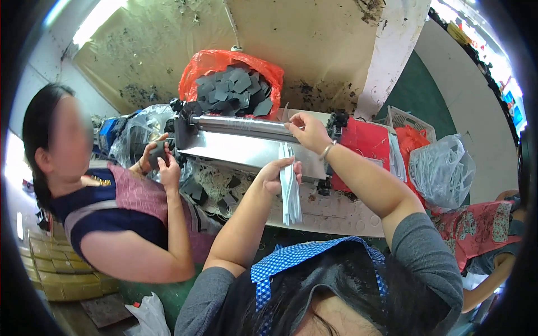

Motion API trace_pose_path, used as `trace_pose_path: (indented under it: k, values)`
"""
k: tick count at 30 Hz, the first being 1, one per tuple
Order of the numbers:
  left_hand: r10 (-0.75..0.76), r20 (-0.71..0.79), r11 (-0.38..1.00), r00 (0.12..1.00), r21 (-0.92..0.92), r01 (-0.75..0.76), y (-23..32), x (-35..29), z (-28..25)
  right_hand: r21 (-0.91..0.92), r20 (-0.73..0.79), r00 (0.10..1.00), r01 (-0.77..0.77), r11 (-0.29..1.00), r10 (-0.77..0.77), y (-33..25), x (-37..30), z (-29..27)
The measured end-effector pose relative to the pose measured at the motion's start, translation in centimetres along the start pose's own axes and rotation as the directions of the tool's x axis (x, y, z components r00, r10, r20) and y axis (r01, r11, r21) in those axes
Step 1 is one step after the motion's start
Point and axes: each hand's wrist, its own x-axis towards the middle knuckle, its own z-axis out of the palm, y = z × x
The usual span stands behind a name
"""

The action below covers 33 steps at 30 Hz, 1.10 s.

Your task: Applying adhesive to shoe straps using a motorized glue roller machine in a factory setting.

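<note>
My left hand [274,175] is closed around a bundle of thin white strips [290,199], which stand up above the fingers and hang down below them. Just beyond it lies the shiny metal plate [230,147] of a roller machine. My right hand [309,133], with a bracelet at its wrist, is over the right part of the machine's metal roller [238,124]. Its fingers are bent together in a pinch at the roller; whatever lies between the fingertips is too small to make out.
Behind the machine stands a red plastic bag [188,75] full of dark grey pieces [230,89]. A co-worker at the left holds a dark piece [158,155]. Right of the machine are a red panel [364,143] and a clear bag [443,168] of white strips. Another person is at far right.
</note>
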Motion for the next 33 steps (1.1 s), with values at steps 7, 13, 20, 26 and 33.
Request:
trace_pose_path:
  k: [7,13,20,26,33]
  values:
    - [-0.025,-0.187,0.995,0.982,0.093,0.043,8.2,4.6,0.0,-0.417,0.501,0.789,-0.140,0.898,0.355,3.9,9.4,4.9]
    - [-0.155,-0.023,0.988,0.988,-0.018,0.154,8.6,3.8,-1.8,-0.440,0.595,0.628,-0.267,0.857,0.501,5.4,12.7,7.2]
    - [-0.092,0.236,0.989,0.968,0.138,0.060,4.2,-0.5,-2.9,-0.512,0.410,0.889,0.040,0.858,0.204,3.5,11.3,5.2]
    - [0.085,0.470,0.993,0.878,-0.111,-0.037,3.3,0.6,-1.4,-0.438,0.222,0.854,0.519,0.734,-0.471,0.1,2.8,4.3]
    - [0.209,0.526,0.978,0.824,-0.090,-0.190,2.1,2.0,-0.2,-0.342,0.314,0.784,0.619,0.707,-0.535,-4.5,-5.7,3.4]
